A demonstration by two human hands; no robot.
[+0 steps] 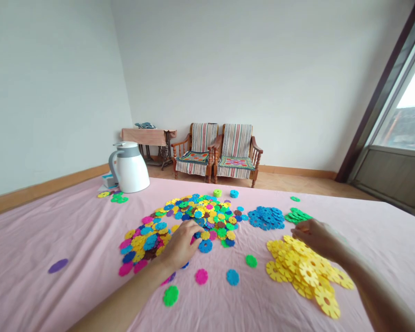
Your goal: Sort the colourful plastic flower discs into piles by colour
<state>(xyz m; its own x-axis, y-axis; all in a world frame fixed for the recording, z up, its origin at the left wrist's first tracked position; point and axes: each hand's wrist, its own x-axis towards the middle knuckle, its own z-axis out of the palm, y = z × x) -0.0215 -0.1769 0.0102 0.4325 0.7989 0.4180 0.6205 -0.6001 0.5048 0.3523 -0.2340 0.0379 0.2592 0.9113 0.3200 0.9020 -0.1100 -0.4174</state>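
Note:
My left hand [182,243] reaches over the near edge of a heap of mixed-colour plastic flower discs [210,216]. Its fingers bend down, with thumb and forefinger apart, and a pink disc shows between them. Close by its fingertips lie a yellow disc [205,235] and a blue disc [205,246]. My right hand [311,234] is at the near side of a small green pile [296,215], fingers curled together; whatever they hold is hidden. Below that hand spreads a large pile of yellow discs [306,265]. A blue pile [266,217] sits left of the green one.
Loose green [170,295], pink [201,276] and purple [58,266] discs lie nearer on the pink cloth [100,286]. A white jug [129,168] stands at the back left. Beyond the table are two wooden armchairs [235,157] and a cloth-covered stand [143,137].

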